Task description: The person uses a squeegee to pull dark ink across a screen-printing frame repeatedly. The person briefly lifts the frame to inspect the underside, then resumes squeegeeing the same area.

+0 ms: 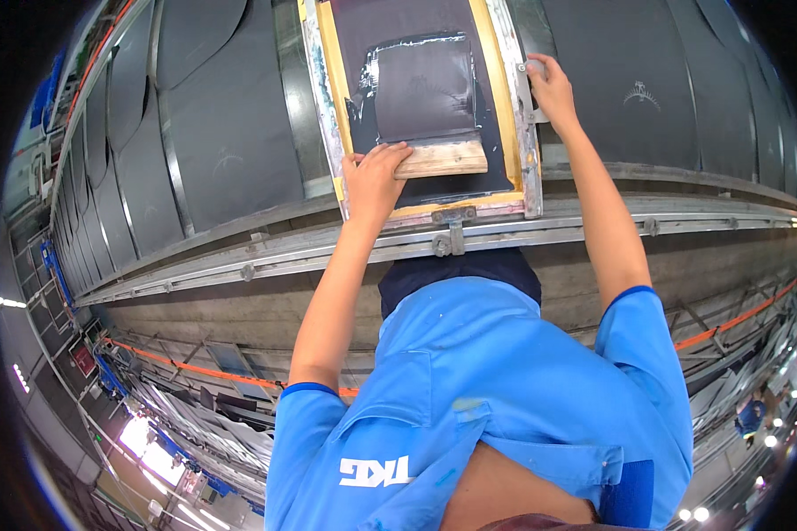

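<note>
A screen printing frame (531,168) edged in yellow tape lies on the long table before me. Across the near part of its mesh rests a squeegee (443,160) with a pale wooden handle. My left hand (374,184) has its fingers closed over the left end of that handle. Beyond the wood, a dark rectangle of mesh (425,88) shows smears of ink along its borders. At the frame's right rail, my right hand (552,91) curls its fingers round a small grey metal fitting on the side. The palm side of both hands is hidden.
Dark fabric panels (221,133) lie along the table left of the frame, and more panels (638,97) lie to the right, some with a faint pale print. A metal rail (328,258) with stops runs along the near edge; a clamp (452,232) sits on it. Another person (751,416) stands far right.
</note>
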Available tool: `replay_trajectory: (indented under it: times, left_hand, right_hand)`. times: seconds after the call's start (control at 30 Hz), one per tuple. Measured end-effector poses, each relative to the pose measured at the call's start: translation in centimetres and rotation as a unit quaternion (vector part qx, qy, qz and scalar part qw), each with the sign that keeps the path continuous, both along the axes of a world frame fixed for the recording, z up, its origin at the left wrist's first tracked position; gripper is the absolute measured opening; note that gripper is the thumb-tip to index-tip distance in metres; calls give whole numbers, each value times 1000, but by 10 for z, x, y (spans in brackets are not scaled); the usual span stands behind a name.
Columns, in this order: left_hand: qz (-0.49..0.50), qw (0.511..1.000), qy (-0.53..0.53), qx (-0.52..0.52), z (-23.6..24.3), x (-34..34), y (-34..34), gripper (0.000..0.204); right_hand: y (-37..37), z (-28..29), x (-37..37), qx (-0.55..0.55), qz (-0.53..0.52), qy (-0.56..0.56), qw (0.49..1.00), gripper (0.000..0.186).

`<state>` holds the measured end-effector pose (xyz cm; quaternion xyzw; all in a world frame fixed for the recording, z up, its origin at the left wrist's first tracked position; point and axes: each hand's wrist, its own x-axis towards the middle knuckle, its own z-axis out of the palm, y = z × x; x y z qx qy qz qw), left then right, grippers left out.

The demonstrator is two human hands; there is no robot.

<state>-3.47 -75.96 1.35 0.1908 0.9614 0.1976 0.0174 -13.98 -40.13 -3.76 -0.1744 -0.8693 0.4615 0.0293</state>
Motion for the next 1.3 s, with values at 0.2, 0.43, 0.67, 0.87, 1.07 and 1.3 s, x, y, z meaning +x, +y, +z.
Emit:
replay_trajectory:
  times: [0.2, 0.43, 0.67, 0.87, 1.07, 1.3]
  left_hand:
    - [22, 999, 7, 31, 16, 26, -31, 53]
    - [87, 996, 14, 7, 13, 41, -195, 50]
    - [75, 997, 4, -25, 8, 31, -360, 54]
    - [32, 998, 29, -40, 5, 35, -421, 58]
    - [1, 999, 17, -42, 14, 71, -436, 62]
    - [3, 996, 66, -63, 0, -18, -428, 60]
  right_hand:
    - [-51, 51, -8, 59, -55, 118, 990, 24]
    - [-247, 29, 2, -8, -38, 173, 984, 22]
    - [-412, 11, -3, -44, -31, 113, 992, 22]
    - [-459, 8, -1, -24, -28, 103, 994, 24]
    - [-452, 6, 0, 7, -15, 45, 999, 27]
    - [-447, 48, -13, 337, 196, 69, 918, 52]
